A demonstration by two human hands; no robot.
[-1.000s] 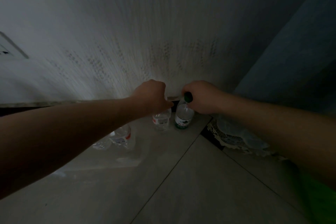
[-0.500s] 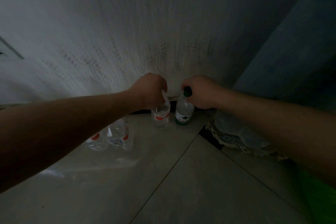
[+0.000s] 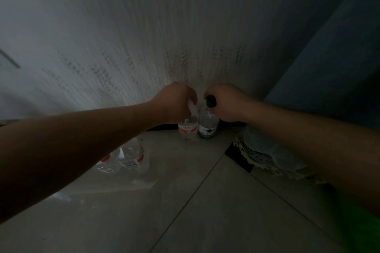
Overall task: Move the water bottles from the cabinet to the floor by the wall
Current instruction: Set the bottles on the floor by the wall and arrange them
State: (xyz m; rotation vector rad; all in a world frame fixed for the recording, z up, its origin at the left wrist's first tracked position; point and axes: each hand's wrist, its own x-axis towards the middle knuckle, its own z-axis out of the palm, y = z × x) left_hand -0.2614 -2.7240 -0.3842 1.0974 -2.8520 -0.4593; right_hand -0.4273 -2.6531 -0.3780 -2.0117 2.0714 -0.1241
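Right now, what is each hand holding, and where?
The left hand holds the red-label bottle by its top; the right hand holds the green-cap bottle by its neck.

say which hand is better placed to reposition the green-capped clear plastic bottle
Right. The right hand grips that green-capped clear plastic bottle at its cap, while the left hand holds the red-labelled clear plastic bottle beside it.
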